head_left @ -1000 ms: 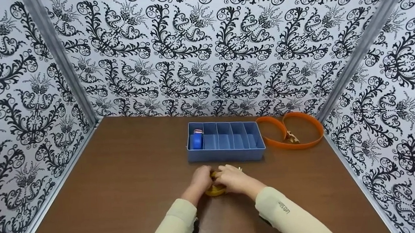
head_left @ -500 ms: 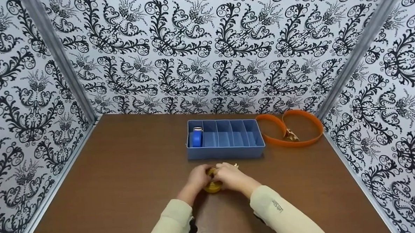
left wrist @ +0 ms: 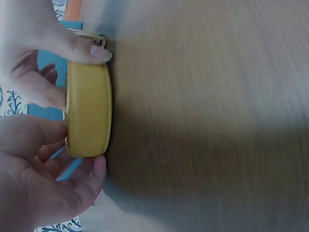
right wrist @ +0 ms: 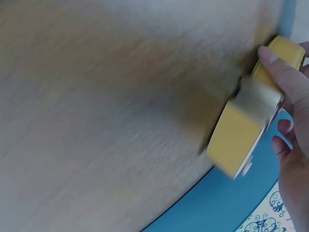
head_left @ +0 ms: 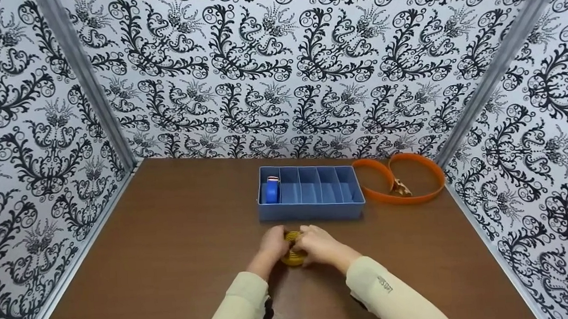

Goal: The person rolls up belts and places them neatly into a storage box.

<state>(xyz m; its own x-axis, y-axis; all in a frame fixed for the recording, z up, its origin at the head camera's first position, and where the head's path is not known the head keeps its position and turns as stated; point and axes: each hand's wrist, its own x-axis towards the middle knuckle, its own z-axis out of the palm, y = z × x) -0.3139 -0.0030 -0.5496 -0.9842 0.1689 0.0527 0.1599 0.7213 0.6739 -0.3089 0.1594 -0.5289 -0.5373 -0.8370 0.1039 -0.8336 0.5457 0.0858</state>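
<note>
Both my hands grip a yellow belt [head_left: 294, 259] coiled into a roll, low over the table in front of the blue box. In the head view, my left hand [head_left: 273, 245] is on the coil's left side, and my right hand [head_left: 319, 244] on its right. The left wrist view shows the belt [left wrist: 89, 108] standing on edge, with the right thumb [left wrist: 100, 53] near the buckle end and left fingertips [left wrist: 100, 166] at the opposite end. In the right wrist view the right hand [right wrist: 297, 106] lays its thumb over the strap [right wrist: 235, 137], and a pale metal band is blurred.
A blue divided box [head_left: 310, 211] stands just beyond the hands. Its leftmost compartment holds a rolled blue belt [head_left: 271, 192]. Right of the box lies a loosely looped orange belt [head_left: 405, 199] with a gold buckle [head_left: 400, 188]. Patterned walls [head_left: 280, 83] border the brown table [head_left: 186, 221].
Both hands stay around the yellow coil and shift only slightly. The gold buckle end that stuck out beyond the right hand no longer shows in the head view.
</note>
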